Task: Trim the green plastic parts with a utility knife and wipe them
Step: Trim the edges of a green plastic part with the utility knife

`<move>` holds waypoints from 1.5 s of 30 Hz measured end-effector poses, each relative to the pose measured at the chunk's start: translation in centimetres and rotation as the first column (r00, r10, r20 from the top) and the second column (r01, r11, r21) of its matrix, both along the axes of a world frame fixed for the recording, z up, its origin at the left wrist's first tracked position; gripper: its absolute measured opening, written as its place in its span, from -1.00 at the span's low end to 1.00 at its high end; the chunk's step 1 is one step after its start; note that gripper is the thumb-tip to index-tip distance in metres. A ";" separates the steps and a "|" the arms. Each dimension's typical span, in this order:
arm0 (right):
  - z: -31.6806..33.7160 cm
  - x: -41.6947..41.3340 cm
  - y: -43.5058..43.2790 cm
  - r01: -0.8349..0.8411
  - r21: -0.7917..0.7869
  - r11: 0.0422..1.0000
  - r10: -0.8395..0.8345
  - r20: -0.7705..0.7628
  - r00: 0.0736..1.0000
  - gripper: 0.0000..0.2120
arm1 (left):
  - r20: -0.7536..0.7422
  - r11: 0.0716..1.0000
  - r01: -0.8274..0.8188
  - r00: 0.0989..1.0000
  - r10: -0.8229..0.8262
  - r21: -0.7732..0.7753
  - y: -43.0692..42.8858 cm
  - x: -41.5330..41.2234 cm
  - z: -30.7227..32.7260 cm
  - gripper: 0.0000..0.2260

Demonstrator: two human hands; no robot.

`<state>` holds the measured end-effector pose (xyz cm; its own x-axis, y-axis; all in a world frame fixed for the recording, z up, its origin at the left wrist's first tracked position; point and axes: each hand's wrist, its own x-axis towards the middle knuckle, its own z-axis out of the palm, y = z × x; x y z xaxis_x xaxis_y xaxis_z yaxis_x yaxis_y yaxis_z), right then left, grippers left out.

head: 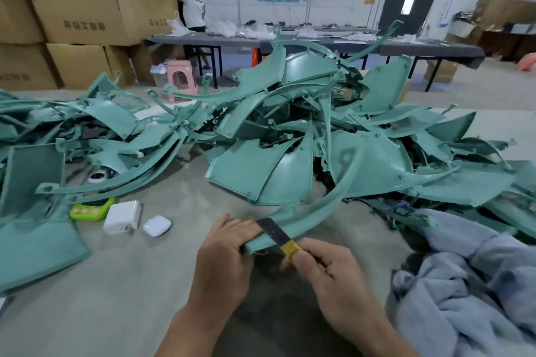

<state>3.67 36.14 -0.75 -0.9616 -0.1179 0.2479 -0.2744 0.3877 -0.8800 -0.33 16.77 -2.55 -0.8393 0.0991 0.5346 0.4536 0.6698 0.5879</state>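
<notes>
Near left the table (pixel 130 284) lies bare; green parts heap (pixel 290 130) blocks ahead, grey cloth (pixel 464 284) crowds right.

Grey table (pixel 145 284): green parts pile (pixel 290 130), charger (pixel 122 217), earbud case (pixel 157 225), blue cloth (pixel 470 284).

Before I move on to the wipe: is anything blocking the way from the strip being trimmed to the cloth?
Nothing visible does. The left hand grips the curved green strip, the right hand holds the blade on its end, and the blue-grey cloth lies just right of that hand, with only tabletop between.

Factory workshop: stacked cartons (pixel 81 17), heaped plastic parts (pixel 290 124).
</notes>
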 end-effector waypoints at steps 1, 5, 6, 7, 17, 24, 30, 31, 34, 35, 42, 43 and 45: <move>-0.2 0.1 -0.3 0.003 0.048 0.999 -0.004 0.006 1.000 -0.80 | 0.025 1.000 -0.008 1.000 0.008 0.007 0.2 0.1 0.1 -0.48; -0.4 0.3 -0.6 0.064 0.150 0.987 -0.063 -0.012 0.998 -0.77 | 0.021 0.999 -0.020 1.000 0.020 -0.035 0.4 0.4 0.6 -0.55; -0.4 0.3 -0.6 0.073 0.160 0.984 -0.072 -0.013 0.997 -0.76 | 0.011 0.998 -0.035 0.999 0.036 -0.053 0.5 0.5 0.7 -0.56; -0.4 0.4 -0.6 0.081 0.179 0.980 -0.080 -0.012 0.997 -0.76 | 0.005 0.996 -0.055 0.998 0.056 -0.068 0.5 0.6 0.8 -0.55; -0.8 -0.9 2.4 0.448 0.166 0.879 -0.423 -0.164 0.891 -0.69 | 0.006 0.979 -0.198 0.980 0.198 -0.053 0.0 0.2 0.1 -0.63; -0.3 -1.9 2.3 0.498 0.301 0.814 -0.468 -0.168 0.867 -0.70 | 0.045 0.995 -0.088 0.995 0.090 -0.054 -0.2 0.2 0.3 -0.61; 0.4 1.5 0.2 0.127 0.176 0.976 -0.093 -0.188 0.978 -0.74 | 0.087 0.994 -0.052 0.994 0.060 -0.096 0.1 0.5 0.7 -0.62; 0.3 2.2 -0.4 0.081 0.227 0.970 -0.030 -0.220 0.975 -0.74 | 0.097 0.996 -0.049 0.994 0.056 -0.080 0.1 0.5 0.8 -0.63; 0.5 1.9 -0.9 0.076 0.253 0.964 -0.008 -0.259 0.966 -0.74 | 0.096 0.998 -0.040 0.994 0.045 -0.051 -0.1 0.5 1.0 -0.65; 0.6 1.8 -0.8 0.082 0.228 0.970 -0.023 -0.248 0.968 -0.74 | 0.092 0.997 -0.052 0.994 0.057 -0.053 0.0 0.4 1.0 -0.67; 0.0 1.3 -0.9 0.194 0.279 0.940 -0.127 -0.241 0.962 -0.67 | 0.020 0.993 -0.119 0.993 0.120 -0.028 0.0 0.1 0.8 -0.73; -0.1 0.9 -0.6 0.285 0.264 0.921 -0.229 -0.222 0.948 -0.67 | 0.002 0.991 -0.128 0.992 0.128 -0.035 0.1 0.1 0.8 -0.75; -0.2 0.3 0.1 0.427 0.179 0.886 -0.394 -0.194 0.898 -0.67 | -0.024 0.989 -0.138 0.990 0.137 -0.046 0.1 0.1 0.8 -0.77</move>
<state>3.99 36.20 -0.99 -0.8891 0.2139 0.4047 -0.1703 0.6661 -0.7262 -0.19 16.87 -1.73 -0.8354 0.0096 0.5496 0.3674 0.7535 0.5453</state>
